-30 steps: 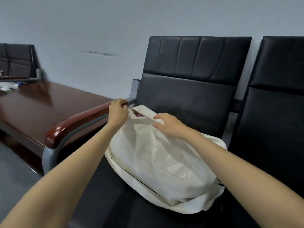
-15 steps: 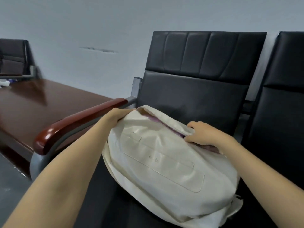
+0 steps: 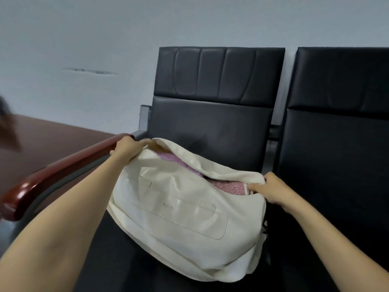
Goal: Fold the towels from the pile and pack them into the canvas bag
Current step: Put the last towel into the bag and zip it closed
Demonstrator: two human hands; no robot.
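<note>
Since half a second before, the right hand (image 3: 275, 191) had slid from the middle of the bag's top to its far right end, and the mouth between the two hands had gaped wider, while the left hand (image 3: 127, 148) had kept its place at the other end. One cream canvas bag (image 3: 179, 220) lay on its side below and between the hands, on the seat of a black chair (image 3: 210, 123). Inside it, pink towel (image 3: 228, 186) showed through the opening just left of the right hand's fingertips and again close beside the left hand; how many towels were packed could not be told. The left hand's fingers were curled tight round the bag's left corner, gripping the cloth. The right hand's thumb and forefinger were pinched together on the bag's edge at the right end of the opening, with the other fingers bent behind. Two black chairs stood side by side, the second chair (image 3: 336, 144) beyond the right hand. One red-brown armrest (image 3: 69, 161) ran under the left wrist, with one brown table (image 3: 52, 142) further left.
</note>
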